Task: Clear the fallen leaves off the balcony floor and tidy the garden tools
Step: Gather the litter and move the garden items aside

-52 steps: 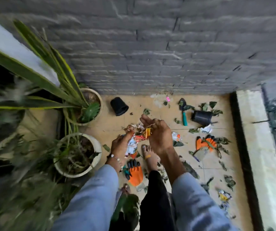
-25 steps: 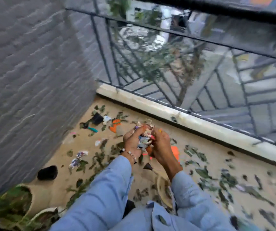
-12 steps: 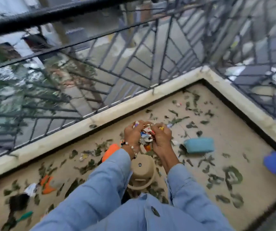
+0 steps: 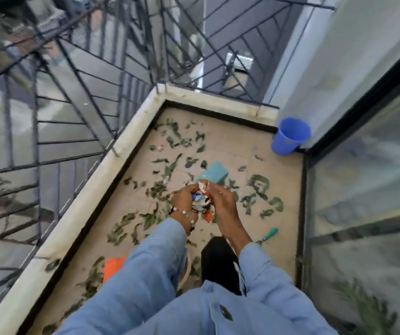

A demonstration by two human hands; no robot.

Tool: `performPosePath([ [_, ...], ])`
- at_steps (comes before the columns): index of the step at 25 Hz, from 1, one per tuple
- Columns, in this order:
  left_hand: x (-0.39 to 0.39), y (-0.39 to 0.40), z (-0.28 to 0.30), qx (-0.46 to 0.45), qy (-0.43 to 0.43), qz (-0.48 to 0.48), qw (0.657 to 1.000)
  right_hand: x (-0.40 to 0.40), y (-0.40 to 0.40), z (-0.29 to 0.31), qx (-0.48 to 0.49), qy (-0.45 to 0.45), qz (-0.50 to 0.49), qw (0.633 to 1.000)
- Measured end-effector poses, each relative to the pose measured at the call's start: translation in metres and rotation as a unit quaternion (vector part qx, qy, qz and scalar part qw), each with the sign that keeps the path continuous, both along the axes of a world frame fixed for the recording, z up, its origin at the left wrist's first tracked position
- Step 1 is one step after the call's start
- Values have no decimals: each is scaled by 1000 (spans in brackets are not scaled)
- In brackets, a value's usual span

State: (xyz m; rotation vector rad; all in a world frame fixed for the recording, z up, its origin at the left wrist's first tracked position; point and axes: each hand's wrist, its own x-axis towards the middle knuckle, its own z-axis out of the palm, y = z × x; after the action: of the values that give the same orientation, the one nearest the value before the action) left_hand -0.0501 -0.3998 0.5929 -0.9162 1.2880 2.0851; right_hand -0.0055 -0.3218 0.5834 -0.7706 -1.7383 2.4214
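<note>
Risk, judged from present positions: both hands are full, so loose scraps could slip out between the palms and drop back onto the balcony floor (image 4: 230, 146). The railing (image 4: 78, 112) runs close along the left edge, so anything light that escapes could pass through the bars. The tools lying underfoot are a trip hazard.

Nearest the person, an orange glove (image 4: 113, 267) lies on the floor by the left kerb, partly hidden by the left sleeve. A green-handled tool (image 4: 270, 233) rests near the right edge, beside the glass door (image 4: 363, 189).

Next out, the left hand (image 4: 184, 198) and right hand (image 4: 223, 201) are cupped together, fingers curled tight round a wad of litter scraps (image 4: 201, 203), mostly crumpled paper and wrappers. Whether leaves are mixed in cannot be told.

Beyond the hands, fallen leaves (image 4: 174, 141) remain scattered across most of the floor, thickest toward the far left corner. A teal block (image 4: 214, 174) lies just past the hands; its purpose is unclear.

Farthest, a blue bucket (image 4: 289, 135) stands in the far right corner, the likely drop point.
</note>
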Motion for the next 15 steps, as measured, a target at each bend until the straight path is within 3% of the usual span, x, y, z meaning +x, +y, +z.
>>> performPosePath([
  [4,-15,55,-5,-30,9,-43,999,-2,59,-12,24,28,20,999],
  [8,-61,136,-22,58,12,-94,994,-42,131,-33,26,3,-75,997],
  [11,-104,218,-36,65,-4,-134,989,-79,208,-35,1,-4,-121,993],
  [15,-155,316,-16,128,-24,-190,973,-127,309,-15,-72,50,-139,986],
])
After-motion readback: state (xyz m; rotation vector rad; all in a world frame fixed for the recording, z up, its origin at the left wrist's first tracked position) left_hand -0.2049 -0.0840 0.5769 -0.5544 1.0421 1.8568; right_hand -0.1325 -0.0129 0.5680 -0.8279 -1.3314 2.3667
